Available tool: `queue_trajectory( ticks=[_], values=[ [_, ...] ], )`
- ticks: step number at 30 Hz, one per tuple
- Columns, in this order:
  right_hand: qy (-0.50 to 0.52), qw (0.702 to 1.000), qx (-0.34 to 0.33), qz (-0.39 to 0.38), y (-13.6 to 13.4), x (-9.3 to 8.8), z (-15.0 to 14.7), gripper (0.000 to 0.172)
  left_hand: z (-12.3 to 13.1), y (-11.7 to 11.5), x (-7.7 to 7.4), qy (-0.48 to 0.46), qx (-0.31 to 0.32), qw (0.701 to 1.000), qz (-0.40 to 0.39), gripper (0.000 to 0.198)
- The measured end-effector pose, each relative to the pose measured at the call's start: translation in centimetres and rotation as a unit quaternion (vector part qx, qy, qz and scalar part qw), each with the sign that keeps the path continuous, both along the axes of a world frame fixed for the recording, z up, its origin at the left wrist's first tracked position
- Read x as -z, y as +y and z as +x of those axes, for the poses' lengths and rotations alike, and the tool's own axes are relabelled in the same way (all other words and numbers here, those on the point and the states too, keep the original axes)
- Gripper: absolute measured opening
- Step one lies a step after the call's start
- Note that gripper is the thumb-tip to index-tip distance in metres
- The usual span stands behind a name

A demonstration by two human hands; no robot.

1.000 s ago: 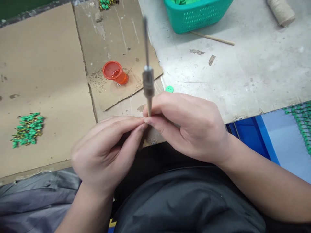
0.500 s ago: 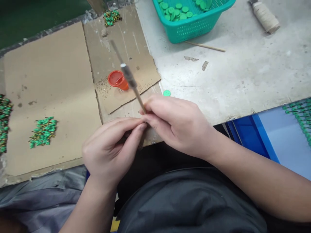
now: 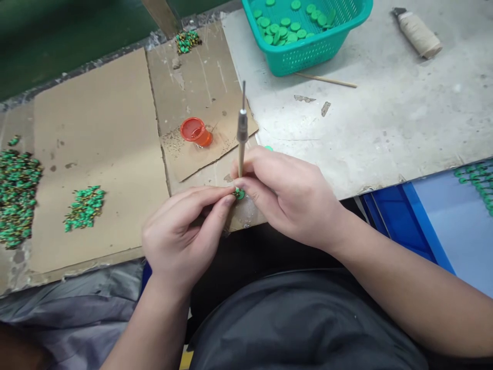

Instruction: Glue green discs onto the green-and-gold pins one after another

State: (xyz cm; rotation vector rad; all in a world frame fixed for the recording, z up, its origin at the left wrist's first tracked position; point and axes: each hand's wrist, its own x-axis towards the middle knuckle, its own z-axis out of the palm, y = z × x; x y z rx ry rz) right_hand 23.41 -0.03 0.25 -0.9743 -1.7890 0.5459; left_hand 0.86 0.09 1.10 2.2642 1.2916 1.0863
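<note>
My right hand (image 3: pixel 290 198) is closed around a thin wooden-handled tool (image 3: pixel 242 131), which stands nearly upright with its metal collar and thin metal pin pointing up. The tool's lower end is hidden by my fingers. With thumb and index finger, my left hand (image 3: pixel 190 226) pinches a small green piece (image 3: pixel 236 189), mostly covered by the fingertips. Right at those fingertips, close to the table edge, shows a green disc (image 3: pixel 241 196). Another green disc (image 3: pixel 269 148) peeks out behind my right hand.
An orange cup (image 3: pixel 192 129) with liquid stands on cardboard (image 3: pixel 115 139). Small green-and-gold pieces lie in a pile (image 3: pixel 84 207) and a larger heap (image 3: pixel 17 200) at left. Behind are a teal basket (image 3: pixel 304 61) of green discs, a stick (image 3: pixel 327 80) and a wrapped tool (image 3: pixel 419 35).
The tool in my right hand has swung from a leftward tilt to nearly upright. A green disc now shows at my left fingertips. The view has shifted slightly, revealing more of the left heap.
</note>
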Motion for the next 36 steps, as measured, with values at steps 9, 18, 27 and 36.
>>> queue_trajectory(
  ticks=[9,18,27,36],
  values=[
    [-0.005,0.999,-0.03,-0.022,-0.04,0.04,0.11,0.014,-0.15,-0.04,0.08,0.003,0.009,1.0,0.007,0.029],
    [-0.005,0.998,-0.046,-0.037,0.11,-0.23,0.07,0.012,-0.1,0.03,0.23,0.004,0.002,1.0,0.015,0.028],
    [-0.047,0.997,-0.057,0.032,-0.17,-0.14,-0.28,0.027,-0.31,-0.11,-0.12,0.031,-0.018,0.999,0.02,0.01],
    [0.093,0.995,0.032,0.006,-0.17,0.13,0.07,0.013,0.02,-0.08,-0.23,0.018,-0.011,1.0,-0.007,0.021]
  ],
)
